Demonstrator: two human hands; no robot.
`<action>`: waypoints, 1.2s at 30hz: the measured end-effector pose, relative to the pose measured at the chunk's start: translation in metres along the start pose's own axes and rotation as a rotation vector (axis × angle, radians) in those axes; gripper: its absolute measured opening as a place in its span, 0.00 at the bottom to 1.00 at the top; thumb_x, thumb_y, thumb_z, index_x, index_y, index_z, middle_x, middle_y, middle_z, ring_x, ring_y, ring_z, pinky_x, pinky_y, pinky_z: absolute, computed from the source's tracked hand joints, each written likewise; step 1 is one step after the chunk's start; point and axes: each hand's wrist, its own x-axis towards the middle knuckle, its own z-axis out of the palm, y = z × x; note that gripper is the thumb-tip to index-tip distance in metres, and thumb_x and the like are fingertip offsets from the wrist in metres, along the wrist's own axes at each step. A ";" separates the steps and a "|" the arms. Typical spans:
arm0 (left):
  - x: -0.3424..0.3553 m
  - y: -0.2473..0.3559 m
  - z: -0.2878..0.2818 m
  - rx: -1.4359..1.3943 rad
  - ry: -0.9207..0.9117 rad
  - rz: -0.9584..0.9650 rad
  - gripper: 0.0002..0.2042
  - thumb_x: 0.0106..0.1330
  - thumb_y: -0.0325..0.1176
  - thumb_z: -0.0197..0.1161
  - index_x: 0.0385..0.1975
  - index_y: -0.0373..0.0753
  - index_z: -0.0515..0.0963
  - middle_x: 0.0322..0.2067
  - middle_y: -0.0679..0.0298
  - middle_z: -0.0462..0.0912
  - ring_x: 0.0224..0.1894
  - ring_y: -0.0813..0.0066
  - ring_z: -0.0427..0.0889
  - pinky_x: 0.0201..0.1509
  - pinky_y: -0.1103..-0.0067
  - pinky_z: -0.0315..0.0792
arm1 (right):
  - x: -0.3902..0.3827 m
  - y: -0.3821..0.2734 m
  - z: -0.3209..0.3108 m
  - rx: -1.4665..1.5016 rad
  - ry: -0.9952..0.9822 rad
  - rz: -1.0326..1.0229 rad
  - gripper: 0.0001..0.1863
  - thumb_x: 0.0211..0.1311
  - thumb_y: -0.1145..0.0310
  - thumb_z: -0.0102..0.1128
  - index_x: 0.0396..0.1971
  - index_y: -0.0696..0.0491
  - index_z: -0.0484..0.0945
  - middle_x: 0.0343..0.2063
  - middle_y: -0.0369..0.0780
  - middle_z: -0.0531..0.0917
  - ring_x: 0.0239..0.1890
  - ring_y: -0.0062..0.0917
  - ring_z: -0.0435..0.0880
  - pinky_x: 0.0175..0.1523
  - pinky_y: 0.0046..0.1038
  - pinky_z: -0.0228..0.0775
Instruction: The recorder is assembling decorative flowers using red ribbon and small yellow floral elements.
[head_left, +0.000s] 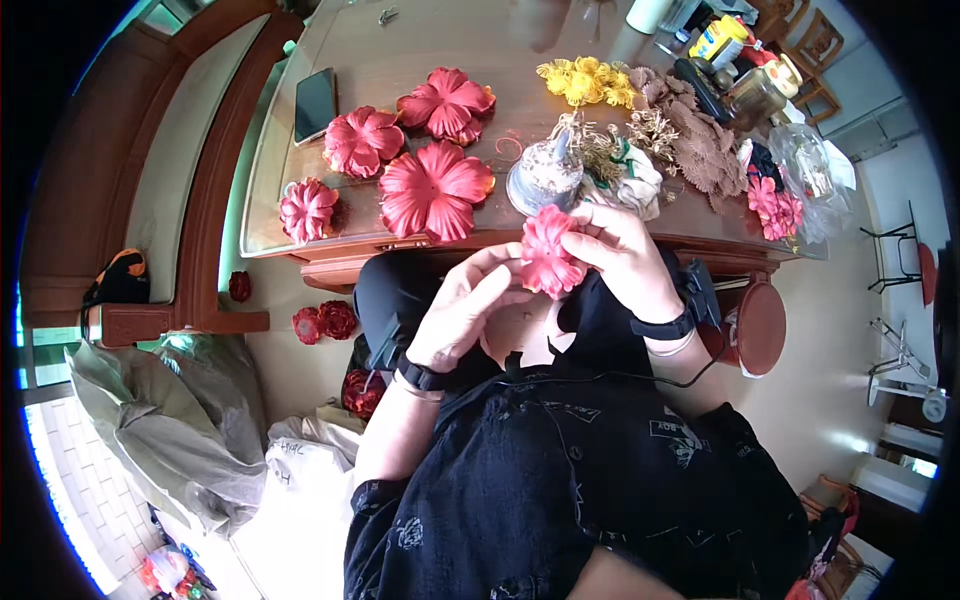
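Grip: my left hand [462, 310] and right hand [622, 255] pinch the pink layered paper flower [549, 252] at its edges; I judge it light, soft, easily crushed.

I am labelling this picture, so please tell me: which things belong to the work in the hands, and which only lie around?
In hand:
- pink paper flower, held by left hand and right hand

Lying about:
- four red paper flowers on the table
- yellow flowers
- brown petal pieces
- phone
- red flowers on the floor
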 end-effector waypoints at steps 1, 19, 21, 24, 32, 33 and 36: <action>0.004 -0.005 0.009 -0.144 -0.074 -0.014 0.21 0.67 0.35 0.60 0.55 0.31 0.67 0.50 0.60 0.76 0.52 0.73 0.76 0.59 0.74 0.69 | 0.000 -0.003 0.001 -0.017 0.002 0.010 0.06 0.65 0.72 0.57 0.37 0.60 0.77 0.29 0.33 0.80 0.29 0.10 0.77 0.34 0.13 0.69; 0.033 0.020 0.039 0.199 0.181 0.207 0.02 0.64 0.23 0.61 0.34 0.35 0.78 0.33 0.66 0.83 0.35 0.84 0.80 0.44 0.85 0.73 | 0.005 -0.022 -0.005 0.011 0.016 -0.083 0.07 0.64 0.74 0.57 0.39 0.61 0.75 0.28 0.33 0.80 0.31 0.13 0.78 0.38 0.17 0.71; 0.038 0.029 0.045 0.271 0.178 0.224 0.02 0.64 0.23 0.61 0.35 0.35 0.78 0.33 0.66 0.83 0.35 0.84 0.80 0.44 0.85 0.73 | 0.005 -0.032 -0.005 0.016 0.042 -0.093 0.06 0.63 0.74 0.59 0.36 0.60 0.77 0.29 0.34 0.80 0.31 0.13 0.78 0.37 0.16 0.72; 0.052 0.046 0.055 0.289 0.162 0.259 0.02 0.64 0.24 0.61 0.34 0.36 0.79 0.31 0.67 0.84 0.33 0.86 0.79 0.41 0.87 0.73 | 0.012 -0.047 -0.012 -0.170 0.105 -0.159 0.06 0.63 0.73 0.60 0.33 0.61 0.78 0.28 0.34 0.80 0.26 0.13 0.78 0.32 0.16 0.71; 0.104 0.090 0.073 0.285 0.054 0.282 0.04 0.66 0.27 0.60 0.36 0.35 0.80 0.32 0.66 0.84 0.31 0.85 0.81 0.39 0.86 0.74 | 0.048 -0.076 -0.028 -0.125 0.228 -0.291 0.10 0.63 0.68 0.59 0.37 0.60 0.79 0.25 0.34 0.80 0.22 0.13 0.77 0.29 0.16 0.73; 0.107 0.094 0.073 0.265 0.041 0.276 0.04 0.66 0.27 0.59 0.36 0.35 0.80 0.32 0.66 0.84 0.31 0.84 0.81 0.39 0.85 0.75 | 0.051 -0.078 -0.029 -0.112 0.228 -0.295 0.10 0.63 0.68 0.59 0.37 0.60 0.79 0.25 0.34 0.80 0.22 0.12 0.77 0.29 0.16 0.73; 0.118 0.098 0.068 0.255 0.029 0.252 0.05 0.67 0.28 0.58 0.36 0.35 0.79 0.32 0.65 0.84 0.31 0.82 0.82 0.38 0.84 0.77 | 0.059 -0.078 -0.033 -0.092 0.229 -0.309 0.11 0.63 0.67 0.59 0.36 0.61 0.79 0.25 0.34 0.80 0.21 0.12 0.77 0.28 0.16 0.72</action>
